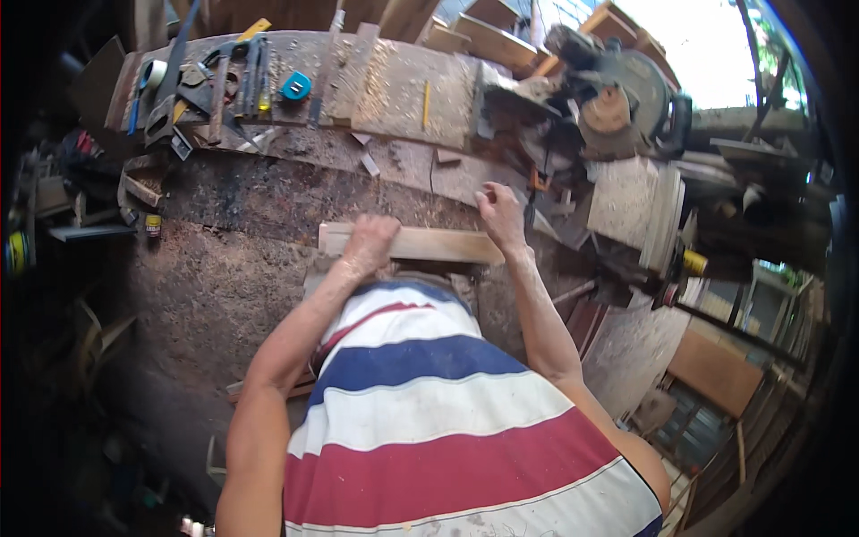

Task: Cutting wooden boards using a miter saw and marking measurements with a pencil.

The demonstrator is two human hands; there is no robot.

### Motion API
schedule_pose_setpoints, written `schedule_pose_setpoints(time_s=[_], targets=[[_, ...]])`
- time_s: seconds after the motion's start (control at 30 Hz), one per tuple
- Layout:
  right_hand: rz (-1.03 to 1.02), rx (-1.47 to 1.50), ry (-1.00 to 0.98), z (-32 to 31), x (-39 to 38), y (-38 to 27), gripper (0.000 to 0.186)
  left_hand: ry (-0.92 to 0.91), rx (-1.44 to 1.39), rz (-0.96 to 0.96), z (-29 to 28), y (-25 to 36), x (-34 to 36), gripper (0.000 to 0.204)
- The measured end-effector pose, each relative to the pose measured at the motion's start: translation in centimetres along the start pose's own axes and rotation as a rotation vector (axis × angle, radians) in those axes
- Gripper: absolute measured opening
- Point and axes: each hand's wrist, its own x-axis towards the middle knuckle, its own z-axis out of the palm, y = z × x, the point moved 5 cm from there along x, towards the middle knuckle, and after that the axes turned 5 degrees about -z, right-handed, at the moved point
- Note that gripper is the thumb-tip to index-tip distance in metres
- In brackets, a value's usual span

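Note:
A pale, straight wooden board (440, 244) lies crosswise just in front of my body. My left hand (371, 240) is closed over the board near its left end, fingers wrapped across the top edge. Above the board's right end I hold up my right hand (501, 215), its fingers loosely bent and apart, with nothing visible in them. The right wrist hides that end of the board. Something dark and flat under the board is mostly covered by the board and my striped shirt.
Across the far side runs a workbench (394, 94) strewn with shavings. On it are a teal tape measure (296, 86), a pencil (426, 105), a roll of tape (154, 73) and several hand tools. A miter saw (617, 103) stands far right, near stacked wood blocks (626, 204).

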Motion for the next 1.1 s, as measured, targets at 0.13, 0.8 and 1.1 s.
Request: schedule_pose_setpoints(time_s=[0.13, 0.8, 1.1], targets=[[0.059, 0.053, 0.24, -3.7, -9.3, 2.7, 0.028, 0.148, 0.004, -0.056, -4.1, -3.5, -2.6, 0.049], [-0.467, -0.386, -0.261, 17.2, -8.5, 2.2, 0.047, 0.236, -0.011, -0.381, -6.7, -16.7, -8.1, 0.068], [-0.305, -0.338, -0.149, 11.1, -13.2, 8.2, 0.056, 0.279, -0.024, -0.382, -3.6, -15.8, -6.9, 0.071]])
